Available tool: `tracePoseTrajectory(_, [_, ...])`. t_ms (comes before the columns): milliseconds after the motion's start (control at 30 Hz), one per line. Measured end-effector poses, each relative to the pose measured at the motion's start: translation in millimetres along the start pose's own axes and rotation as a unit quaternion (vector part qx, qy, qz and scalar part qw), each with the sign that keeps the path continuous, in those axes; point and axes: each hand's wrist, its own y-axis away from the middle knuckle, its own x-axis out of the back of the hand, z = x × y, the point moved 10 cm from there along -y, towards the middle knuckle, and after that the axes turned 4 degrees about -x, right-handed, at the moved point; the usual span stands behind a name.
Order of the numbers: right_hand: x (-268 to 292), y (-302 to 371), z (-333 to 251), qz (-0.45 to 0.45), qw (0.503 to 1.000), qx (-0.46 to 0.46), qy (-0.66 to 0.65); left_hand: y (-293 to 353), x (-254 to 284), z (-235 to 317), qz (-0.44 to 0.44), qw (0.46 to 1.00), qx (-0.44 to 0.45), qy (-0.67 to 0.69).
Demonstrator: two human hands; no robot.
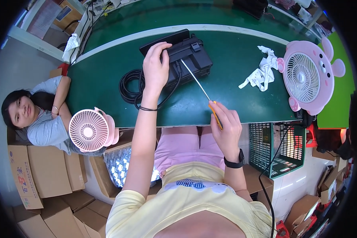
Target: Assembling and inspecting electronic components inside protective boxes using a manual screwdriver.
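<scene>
On the green table lies a black plastic case (200,59) with a latch, and a flat black panel (182,36) tilts up along its far side. My left hand (156,65) is closed over the near left part of the case and panel, with its fingers curled. A coiled black cable (127,88) lies beside it, partly hidden behind my left wrist. Between the fingers of my right hand (228,129) is a screwdriver (202,88) with a long metal shaft and a yellow-orange handle. Its tip reaches the near face of the case; whether it touches cannot be made out.
A pink animal-shaped fan (321,77) stands at the table's right end, near crumpled white paper (263,71). Another pink fan (89,131) is at the left, next to a seated person (47,109). A green crate (279,166) sits below right; cardboard boxes (47,170) stand lower left.
</scene>
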Motion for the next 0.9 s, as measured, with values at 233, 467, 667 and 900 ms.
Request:
tracePoseTrajectory(233, [-6.1,3.6,-7.3,0.013,1.000,0.017,0.021,6.2,6.6,22.5,0.035,0.971,-0.054,-0.229])
tracePoseTrajectory(467, [-7.2,7.5,-15.6,0.019,0.999,0.011,0.037,11.8,0.1,9.1,-0.030,0.990,-0.040,-0.130])
tracePoseTrajectory(667, [-35.2,15.0,14.9,-0.108,0.942,-0.161,-0.273,16.0,-3.5,12.4,-0.054,0.986,-0.074,-0.137])
tracePoseTrajectory(900, [-52.7,36.7,25.0,-0.174,0.764,-0.399,-0.477,16.3,-2.2,11.5,-0.051,0.987,-0.056,-0.143])
